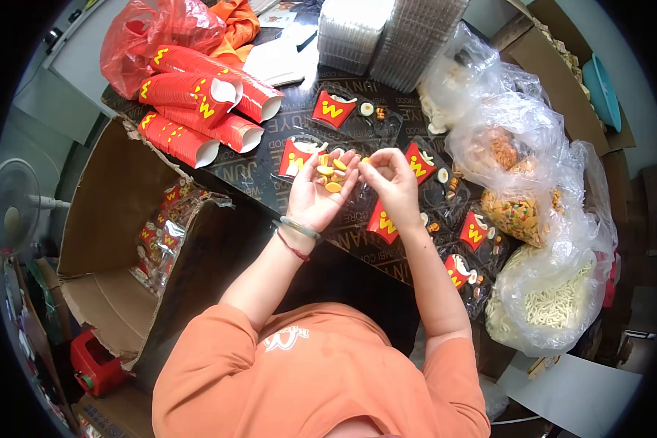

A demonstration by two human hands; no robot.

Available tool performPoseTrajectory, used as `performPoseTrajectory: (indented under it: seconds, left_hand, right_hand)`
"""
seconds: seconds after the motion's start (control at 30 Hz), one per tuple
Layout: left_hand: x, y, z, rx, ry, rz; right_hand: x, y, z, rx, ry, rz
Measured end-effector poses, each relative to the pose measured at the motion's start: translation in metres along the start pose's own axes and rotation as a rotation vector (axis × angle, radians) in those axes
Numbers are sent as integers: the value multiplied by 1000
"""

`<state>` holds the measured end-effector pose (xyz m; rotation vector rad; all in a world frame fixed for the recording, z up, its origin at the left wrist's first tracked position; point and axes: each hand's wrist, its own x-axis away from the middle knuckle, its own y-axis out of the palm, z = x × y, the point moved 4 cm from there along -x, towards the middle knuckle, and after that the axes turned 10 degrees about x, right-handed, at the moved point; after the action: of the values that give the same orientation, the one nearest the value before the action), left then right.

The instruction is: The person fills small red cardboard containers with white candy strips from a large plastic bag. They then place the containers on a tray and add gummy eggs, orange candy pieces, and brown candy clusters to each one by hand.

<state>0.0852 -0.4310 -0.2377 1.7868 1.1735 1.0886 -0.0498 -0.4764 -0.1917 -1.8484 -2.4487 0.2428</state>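
Note:
My left hand (315, 191) is held palm up over the dark table (248, 171), cupping several small yellow and orange candy pieces (331, 175). My right hand (391, 175) hovers just to the right of it with fingertips pinched together near the pile; whether it grips a piece I cannot tell. Below the hands lie several clear plastic trays, each holding a small red fry-box with a yellow W (382, 221) and egg-shaped candies (443, 175). One such tray (297, 155) sits just left of my left hand.
Stacked red paper sleeves (197, 98) lie at the back left beside a red plastic bag (142, 40). Stacks of clear trays (387, 33) stand at the back. Clear bags of candy (522, 212) and noodle-like sweets (555, 299) crowd the right. An open cardboard box (109, 219) of filled packs sits left.

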Motion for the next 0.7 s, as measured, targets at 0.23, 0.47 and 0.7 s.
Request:
performPoseTrajectory:
  seconds: [0.23,0.47,0.7]
  left_hand:
    - [-1,8,13,-32,62,34]
    - [-3,13,15,-39,68,25]
    - [-4,10,15,-37,70,50]
  right_hand:
    - [-85,-47,36,668,-308,225]
    - [-97,-30,35,1020,-654,251]
    - [-91,-33,29,982,-690,160]
